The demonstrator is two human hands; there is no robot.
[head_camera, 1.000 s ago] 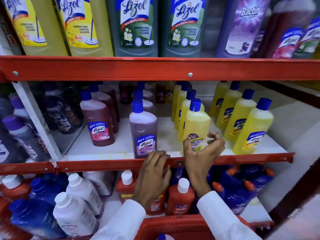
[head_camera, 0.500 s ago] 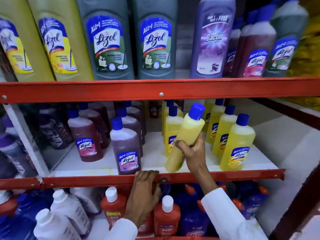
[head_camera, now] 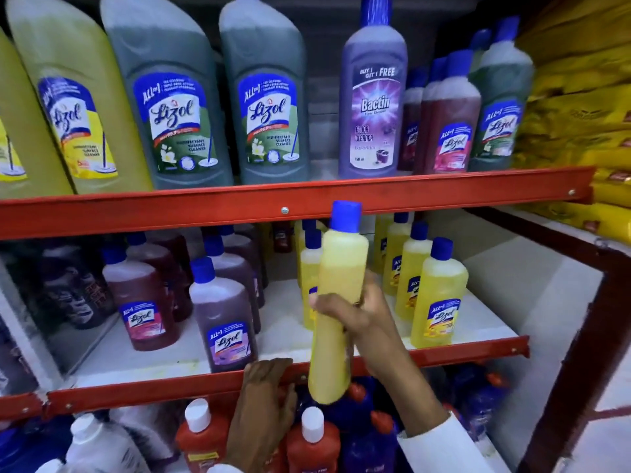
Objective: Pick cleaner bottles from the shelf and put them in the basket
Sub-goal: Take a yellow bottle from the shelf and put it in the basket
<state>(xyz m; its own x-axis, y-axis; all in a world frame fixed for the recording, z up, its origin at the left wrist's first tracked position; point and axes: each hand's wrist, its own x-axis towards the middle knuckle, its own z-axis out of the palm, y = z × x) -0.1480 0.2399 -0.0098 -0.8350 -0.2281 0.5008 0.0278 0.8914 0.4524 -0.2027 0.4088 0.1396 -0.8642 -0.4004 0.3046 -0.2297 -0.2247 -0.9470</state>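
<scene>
My right hand (head_camera: 367, 319) grips a yellow cleaner bottle (head_camera: 338, 268) with a blue cap around its middle. The bottle is nearly upright and held out in front of the middle shelf's red front rail (head_camera: 444, 353). My left hand (head_camera: 264, 397) rests with its fingers curled over that rail, just left of the bottle's base. More yellow bottles (head_camera: 438, 295) stand on the middle shelf at the right, and purple (head_camera: 223, 315) and red-brown bottles (head_camera: 141, 298) stand at the left. The basket is out of view.
Large green (head_camera: 170, 107), yellow (head_camera: 71, 107) and purple Bactin bottles (head_camera: 374, 100) fill the upper shelf behind a red rail (head_camera: 239, 206). Orange bottles with white caps (head_camera: 312, 442), white bottles (head_camera: 99, 445) and dark blue bottles sit on the lowest shelf. Yellow packets (head_camera: 580, 124) are stacked at the right.
My right hand took hold of the yellow bottle, lifted it off the middle shelf and drew it out past the rail, turning it upright. The view tilted upward and the basket left the frame.
</scene>
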